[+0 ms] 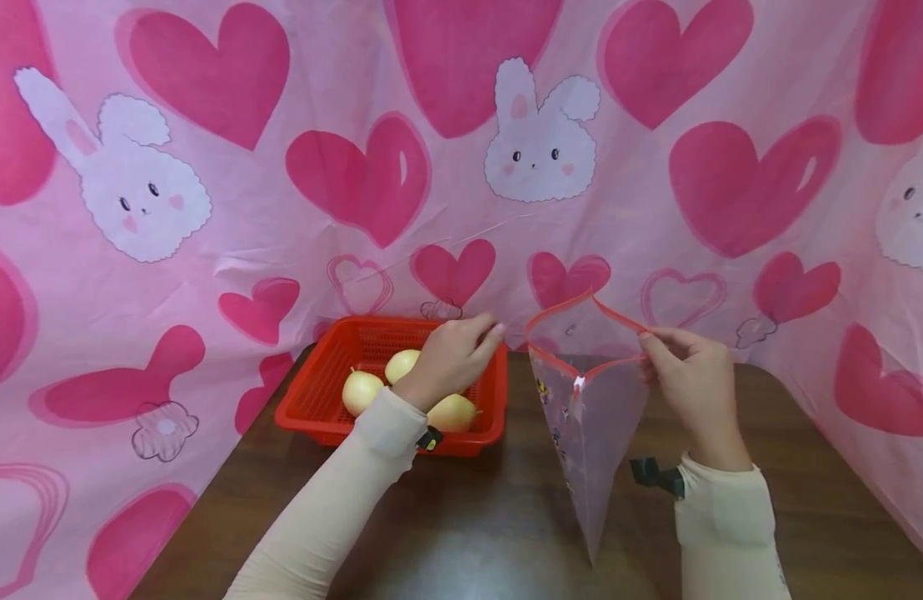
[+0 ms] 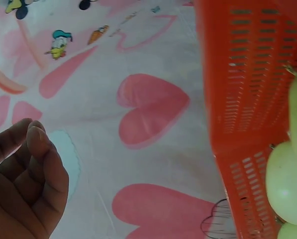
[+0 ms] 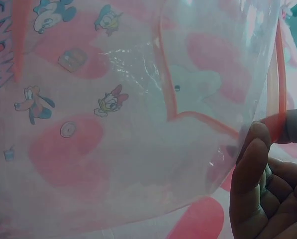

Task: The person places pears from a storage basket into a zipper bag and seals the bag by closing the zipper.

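My right hand (image 1: 694, 383) pinches the rim of a see-through zip bag (image 1: 581, 450), which hangs with its red-edged mouth spread wide and a white zip pull at the front. Cartoon figures are printed on the bag's plastic (image 3: 78, 164), and in the right wrist view the fingers (image 3: 252, 169) grip its red edge. Above the right part of a red plastic basket (image 1: 304, 417) is my left hand (image 1: 454, 354), its fingers loosely bent with nothing between them. Pale yellow pears (image 1: 361, 392) lie in the basket, partly hidden by that hand and wrist.
A brown wooden table (image 1: 461, 525) carries the basket. Behind and on both sides hangs a pink cloth (image 1: 461, 200) with hearts and rabbits. Dark straps (image 1: 656, 477) are worn at both wrists.
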### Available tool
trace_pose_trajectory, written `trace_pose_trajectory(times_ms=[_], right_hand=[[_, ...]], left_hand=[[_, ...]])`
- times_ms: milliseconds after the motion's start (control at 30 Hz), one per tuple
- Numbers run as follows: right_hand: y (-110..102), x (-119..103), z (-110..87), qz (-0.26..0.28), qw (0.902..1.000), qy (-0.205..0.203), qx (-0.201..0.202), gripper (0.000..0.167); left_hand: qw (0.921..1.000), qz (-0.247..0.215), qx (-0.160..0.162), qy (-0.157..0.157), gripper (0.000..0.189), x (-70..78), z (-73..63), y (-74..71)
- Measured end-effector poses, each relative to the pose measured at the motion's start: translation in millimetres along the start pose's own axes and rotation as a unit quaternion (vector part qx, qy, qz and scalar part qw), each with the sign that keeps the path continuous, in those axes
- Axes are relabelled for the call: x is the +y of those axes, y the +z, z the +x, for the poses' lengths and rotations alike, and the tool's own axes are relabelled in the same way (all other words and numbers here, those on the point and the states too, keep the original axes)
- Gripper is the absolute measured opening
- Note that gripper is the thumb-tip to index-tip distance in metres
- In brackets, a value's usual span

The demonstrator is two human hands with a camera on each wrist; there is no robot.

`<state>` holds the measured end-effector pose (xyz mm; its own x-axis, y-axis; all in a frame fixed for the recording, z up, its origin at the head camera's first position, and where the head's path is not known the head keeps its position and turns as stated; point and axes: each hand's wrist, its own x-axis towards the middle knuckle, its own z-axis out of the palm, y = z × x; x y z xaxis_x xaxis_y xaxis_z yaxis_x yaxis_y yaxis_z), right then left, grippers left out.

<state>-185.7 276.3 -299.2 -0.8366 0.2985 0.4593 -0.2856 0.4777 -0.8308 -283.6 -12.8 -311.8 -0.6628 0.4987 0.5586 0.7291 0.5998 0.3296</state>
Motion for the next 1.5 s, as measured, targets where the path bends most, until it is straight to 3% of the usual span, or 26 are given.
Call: trace_pose_trajectory(times_ms=[200, 600, 967, 1233, 1500], right_hand=[[0.0, 3.4, 0.1, -0.010, 0.9999, 0.004, -0.008, 0.034], [1.5, 2.5, -3.4, 0.001, 0.9999, 0.011, -0.006, 0.035], [2.5, 2.8, -2.5, -0.008, 0.9999, 0.005, -0.005, 0.037], [4.3, 1.5, -1.9, -0.010, 0.9999, 0.007, -0.007, 0.037], [4.9, -0.1, -0.6, -0.005, 0.9999, 0.004, -0.012, 0.036]], left_hand=[[0.9993, 0.018, -0.031, -0.010, 0.027, -9.6, -5.9, 1.1], [0.9833, 0.032, -0.175, -0.039, 0.018, -27.7, -14.5, 2.4], [0.9697, 0.048, -0.231, -0.062, 0.019, -33.3, -10.7, -3.5], [0.9537, 0.078, -0.278, -0.084, 0.030, -40.4, -11.7, -5.4], [0.9259, 0.095, -0.349, -0.109, 0.038, -51.8, -9.1, -6.2]])
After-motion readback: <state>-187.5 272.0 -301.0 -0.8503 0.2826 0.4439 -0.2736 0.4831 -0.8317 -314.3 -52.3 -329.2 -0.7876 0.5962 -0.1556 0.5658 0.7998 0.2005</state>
